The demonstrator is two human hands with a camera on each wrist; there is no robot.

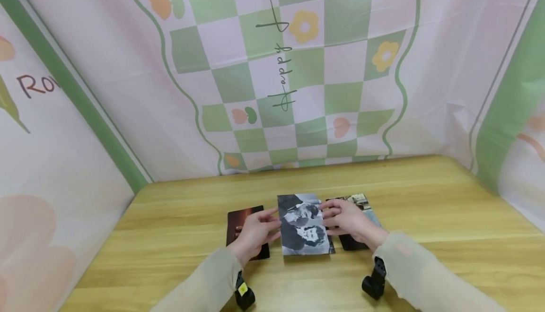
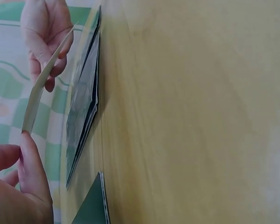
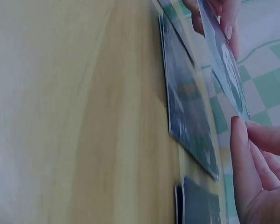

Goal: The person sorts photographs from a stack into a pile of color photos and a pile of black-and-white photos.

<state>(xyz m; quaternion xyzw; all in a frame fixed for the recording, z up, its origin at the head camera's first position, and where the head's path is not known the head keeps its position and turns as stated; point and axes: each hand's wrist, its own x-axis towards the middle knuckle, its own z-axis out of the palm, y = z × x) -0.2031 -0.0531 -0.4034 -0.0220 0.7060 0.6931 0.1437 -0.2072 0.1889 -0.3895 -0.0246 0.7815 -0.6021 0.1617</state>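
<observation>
A black-and-white photo card [image 1: 303, 229] showing two people is raised off the table, pinched at its left edge by my left hand [image 1: 257, 232] and at its right edge by my right hand [image 1: 352, 221]. Both wrist views catch the card [image 2: 36, 100] edge-on between thumbs and fingers. Beneath it lies a small pile of cards [image 3: 189, 102], mostly hidden from above. A dark reddish card [image 1: 237, 218] lies partly under my left hand. On the other side, a dark card with a coloured picture [image 1: 362, 202] is partly covered by my right hand.
The cards lie on a wood-grain table [image 1: 179, 246]. Behind it hangs a checked green-and-white cloth [image 1: 306, 85] with writing, and more printed cloth [image 1: 64, 170] hangs at the sides. A black camera [image 1: 374, 281] is strapped to each wrist.
</observation>
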